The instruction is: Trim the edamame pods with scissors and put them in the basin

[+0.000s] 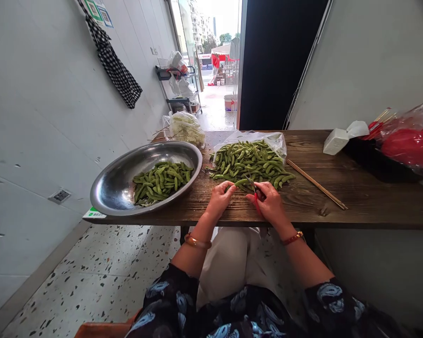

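Grip clamped: left hand (220, 201) on pod (240, 183), right hand (272, 204) on scissors (257, 202) at pod's three o'clock; I'd keep snips shallow.

Dark wooden table (370, 204), grain showing, goods set around one heap of green pods (248, 159).
Heap rests on a clear plastic bag (278, 141), front pods spilling onto wood. Left of heap, near: wide steel bowl (113, 188). Left and behind heap: plastic bag of pale stuff (186, 127), contents unclear. Just right of heap: thin wooden sticks (313, 182), laid slantwise. Well right of heap: white box (335, 142), then black tray (379, 165). Far left of heap: green-and-white label (95, 214), table corner.
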The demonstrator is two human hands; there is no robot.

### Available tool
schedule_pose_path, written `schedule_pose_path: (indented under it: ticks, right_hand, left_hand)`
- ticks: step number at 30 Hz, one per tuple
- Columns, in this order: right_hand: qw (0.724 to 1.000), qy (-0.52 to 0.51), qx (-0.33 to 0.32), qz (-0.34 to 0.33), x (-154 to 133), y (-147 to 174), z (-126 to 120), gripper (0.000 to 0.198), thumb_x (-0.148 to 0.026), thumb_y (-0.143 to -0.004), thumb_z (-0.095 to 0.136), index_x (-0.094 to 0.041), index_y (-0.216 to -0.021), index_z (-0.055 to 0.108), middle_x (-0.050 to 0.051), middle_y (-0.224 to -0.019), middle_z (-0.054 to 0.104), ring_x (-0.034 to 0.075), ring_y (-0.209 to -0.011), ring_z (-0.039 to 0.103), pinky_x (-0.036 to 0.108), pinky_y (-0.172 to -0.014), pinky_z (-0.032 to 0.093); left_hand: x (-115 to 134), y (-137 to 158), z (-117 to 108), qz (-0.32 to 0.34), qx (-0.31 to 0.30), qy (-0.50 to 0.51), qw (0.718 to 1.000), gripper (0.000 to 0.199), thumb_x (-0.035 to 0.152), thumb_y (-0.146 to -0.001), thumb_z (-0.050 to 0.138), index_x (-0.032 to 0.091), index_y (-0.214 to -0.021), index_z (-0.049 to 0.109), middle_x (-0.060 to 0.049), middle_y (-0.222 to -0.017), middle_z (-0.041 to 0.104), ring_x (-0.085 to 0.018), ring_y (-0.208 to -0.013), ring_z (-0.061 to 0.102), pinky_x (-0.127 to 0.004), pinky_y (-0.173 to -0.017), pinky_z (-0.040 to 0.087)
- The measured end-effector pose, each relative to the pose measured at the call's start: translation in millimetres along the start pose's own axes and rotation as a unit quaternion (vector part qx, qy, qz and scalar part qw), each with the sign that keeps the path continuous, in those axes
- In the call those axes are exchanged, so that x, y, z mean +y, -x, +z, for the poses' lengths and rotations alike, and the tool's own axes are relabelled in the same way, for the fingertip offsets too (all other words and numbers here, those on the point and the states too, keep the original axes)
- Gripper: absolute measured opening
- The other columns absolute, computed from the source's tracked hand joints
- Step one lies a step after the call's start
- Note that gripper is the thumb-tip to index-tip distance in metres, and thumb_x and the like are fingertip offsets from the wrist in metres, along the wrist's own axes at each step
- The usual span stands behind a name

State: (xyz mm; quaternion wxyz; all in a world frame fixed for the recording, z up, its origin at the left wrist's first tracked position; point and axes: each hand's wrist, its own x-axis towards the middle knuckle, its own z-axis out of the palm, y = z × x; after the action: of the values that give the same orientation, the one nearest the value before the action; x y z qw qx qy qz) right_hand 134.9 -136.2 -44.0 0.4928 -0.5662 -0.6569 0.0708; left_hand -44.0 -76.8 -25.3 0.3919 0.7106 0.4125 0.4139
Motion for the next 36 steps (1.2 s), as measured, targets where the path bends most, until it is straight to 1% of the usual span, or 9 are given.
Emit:
schedule_pose_path:
  ticks: [5,7,11,13,16,19,27,32,36]
  right_hand:
    - [1.000,0.001,0.021,-0.006,1,1,0,0.043,-0.050,-0.082,0.061,-0.019,-0.111,0.063,0.009,-0.100,0.061,0.023,-0.091,0.060,0.039,-0.082,0.051]
    - [1.000,0.001,0.015,-0.011,0,2,0,0.042,-0.049,-0.082,0.062,-0.020,-0.112,0.063,0.009,-0.099,0.062,0.023,-0.091,0.060,0.039,-0.082,0.051]
    - [0.998,0.010,-0.057,-0.022,-6,4,-1,0.041,-0.045,-0.082,0.063,-0.022,-0.116,0.062,0.008,-0.105,0.062,0.023,-0.091,0.062,0.037,-0.081,0.051]
    - [0.997,0.015,-0.074,-0.019,-9,5,-2,0.040,-0.044,-0.082,0.063,-0.023,-0.116,0.062,0.008,-0.106,0.062,0.023,-0.091,0.062,0.037,-0.081,0.052]
    - [0.997,0.017,-0.077,-0.014,-13,4,-3,0.041,-0.042,-0.081,0.064,-0.023,-0.117,0.062,0.008,-0.105,0.062,0.022,-0.090,0.062,0.037,-0.080,0.052]
    - [0.996,0.020,-0.080,-0.012,-14,4,-4,0.043,-0.043,-0.079,0.066,-0.024,-0.117,0.062,0.007,-0.102,0.062,0.021,-0.086,0.063,0.036,-0.078,0.053]
    - [0.996,0.028,-0.083,-0.013,-12,3,-2,0.049,-0.048,-0.076,0.068,-0.022,-0.117,0.061,0.008,-0.105,0.060,0.021,-0.086,0.062,0.037,-0.077,0.053]
    - [0.997,0.021,-0.077,-0.022,-11,3,-2,0.045,-0.047,-0.079,0.066,-0.022,-0.117,0.061,0.008,-0.103,0.060,0.022,-0.088,0.062,0.036,-0.077,0.053]
    - [0.996,0.018,-0.080,-0.028,-9,3,-1,0.046,-0.048,-0.077,0.067,-0.023,-0.115,0.062,0.008,-0.101,0.060,0.022,-0.087,0.062,0.036,-0.077,0.053]
  left_hand:
    - [4,1,3,0.047,-0.066,-0.070,0.994,0.023,0.031,-0.084,0.053,0.014,-0.077,0.066,-0.002,-0.072,0.062,-0.014,-0.073,0.055,-0.025,-0.071,0.042]
    - [6,1,5,0.043,-0.060,-0.064,0.995,0.023,0.032,-0.084,0.054,0.014,-0.081,0.068,-0.004,-0.078,0.066,-0.015,-0.078,0.058,-0.026,-0.075,0.044]
    - [8,-1,7,0.040,-0.026,-0.019,0.999,0.024,0.032,-0.082,0.059,0.015,-0.095,0.070,-0.007,-0.095,0.071,-0.017,-0.089,0.062,-0.027,-0.083,0.046]
    - [9,-2,8,0.043,-0.036,-0.026,0.998,0.022,0.032,-0.082,0.059,0.015,-0.091,0.071,-0.006,-0.092,0.071,-0.017,-0.087,0.063,-0.027,-0.081,0.046]
    - [10,-1,8,0.044,-0.064,-0.040,0.996,0.024,0.033,-0.084,0.056,0.014,-0.084,0.071,-0.005,-0.082,0.071,-0.017,-0.080,0.062,-0.026,-0.076,0.046]
    - [12,0,6,0.044,-0.077,-0.043,0.995,0.025,0.033,-0.085,0.054,0.014,-0.081,0.071,-0.004,-0.079,0.070,-0.016,-0.077,0.061,-0.025,-0.074,0.046]
    - [13,2,4,0.046,-0.093,-0.053,0.993,0.026,0.033,-0.085,0.053,0.014,-0.081,0.070,-0.003,-0.077,0.069,-0.015,-0.075,0.060,-0.024,-0.071,0.044]
    - [12,2,4,0.050,-0.097,-0.058,0.992,0.026,0.034,-0.084,0.054,0.015,-0.079,0.069,-0.003,-0.074,0.067,-0.015,-0.075,0.059,-0.024,-0.071,0.044]
    - [11,1,5,0.049,-0.095,-0.051,0.993,0.027,0.035,-0.085,0.053,0.014,-0.082,0.070,-0.003,-0.077,0.068,-0.015,-0.076,0.059,-0.024,-0.072,0.045]
